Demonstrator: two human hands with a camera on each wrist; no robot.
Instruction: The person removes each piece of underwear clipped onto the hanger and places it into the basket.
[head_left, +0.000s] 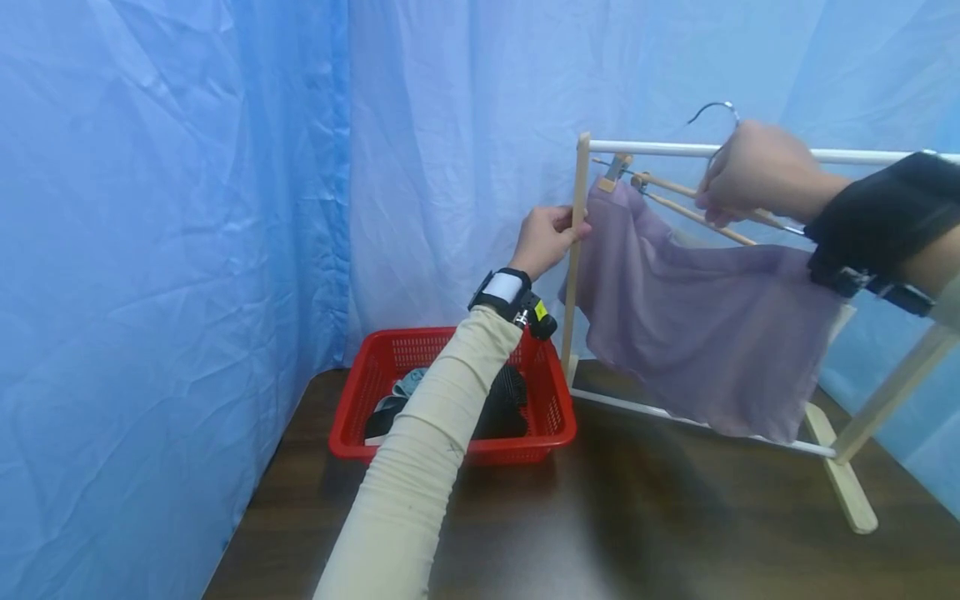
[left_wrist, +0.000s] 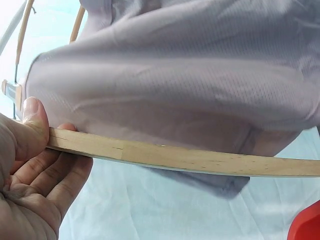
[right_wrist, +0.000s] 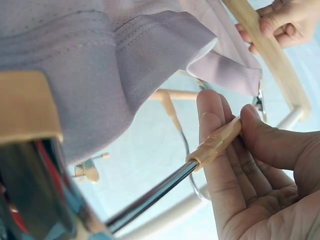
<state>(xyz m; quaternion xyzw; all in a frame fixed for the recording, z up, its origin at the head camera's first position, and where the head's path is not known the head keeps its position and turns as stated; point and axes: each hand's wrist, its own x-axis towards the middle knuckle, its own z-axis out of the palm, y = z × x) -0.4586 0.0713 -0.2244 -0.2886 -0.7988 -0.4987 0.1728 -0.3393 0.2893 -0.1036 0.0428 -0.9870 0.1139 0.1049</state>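
My left hand (head_left: pixel 546 240) grips the left wooden post (head_left: pixel 579 187) of a small clothes rack, thumb on one side and fingers on the other, as the left wrist view shows closely. My right hand (head_left: pixel 761 171) is up at the rack's white top rail (head_left: pixel 652 148). In the right wrist view its thumb and fingers pinch the wooden part of a clip hanger (right_wrist: pixel 215 145). A light purple garment (head_left: pixel 697 325) hangs from the hanger, held by a clip (head_left: pixel 613 173) at its left corner. The hanger's metal hook (head_left: pixel 716 106) shows above the rail.
Another wooden hanger (head_left: pixel 701 217) is behind, partly covered by the garment. A red basket (head_left: pixel 561 408) with dark and bluish cloth stands left of the rack on the brown table (head_left: pixel 525 533). The rack's right foot (head_left: pixel 847 479) juts forward. Blue curtains (head_left: pixel 172 250) surround the table.
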